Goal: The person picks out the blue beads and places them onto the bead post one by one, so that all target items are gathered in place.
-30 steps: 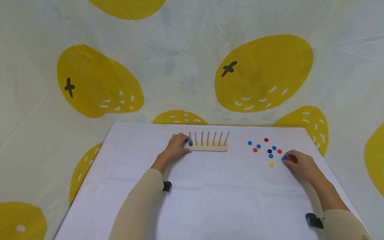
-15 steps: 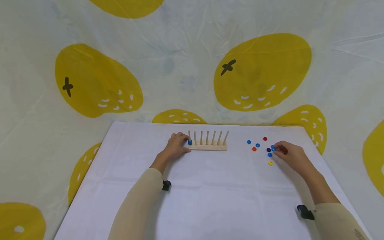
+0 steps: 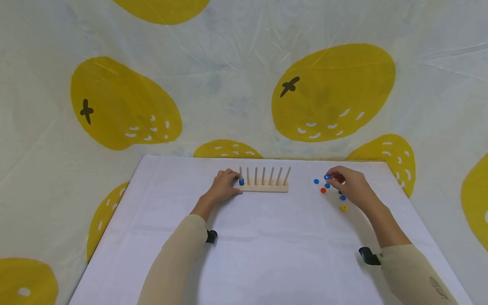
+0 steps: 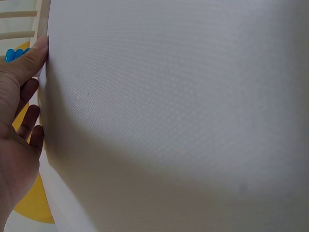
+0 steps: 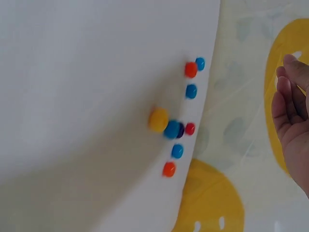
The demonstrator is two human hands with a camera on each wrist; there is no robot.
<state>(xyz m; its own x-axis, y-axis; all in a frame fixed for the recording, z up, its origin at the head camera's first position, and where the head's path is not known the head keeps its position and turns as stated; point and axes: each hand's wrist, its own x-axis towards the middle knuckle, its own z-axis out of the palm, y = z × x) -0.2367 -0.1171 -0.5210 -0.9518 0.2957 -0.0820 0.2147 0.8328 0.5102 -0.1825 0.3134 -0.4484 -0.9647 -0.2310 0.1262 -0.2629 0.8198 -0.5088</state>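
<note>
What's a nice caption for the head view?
Left grip holds the peg rack; right grip pinches a blue bead.

1. Beneath the hands [image 3: 225,185] [image 3: 352,186], a white-covered, faintly creased worktop [image 3: 282,262].
2. Beyond them and to either side, a pale, wrinkled sheet [image 3: 228,97] printed with large yellow fruits [image 3: 331,93].
3. Soft light, with blurred shadows [image 4: 145,193] on the worktop near the hands.

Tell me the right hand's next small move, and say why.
Probably carry the held blue bead over to the leftmost peg: the right hand pinches it away from the wooden rack, that peg bears matching blue beads with bare length above them, and the left hand grips the rack's left end.
</note>
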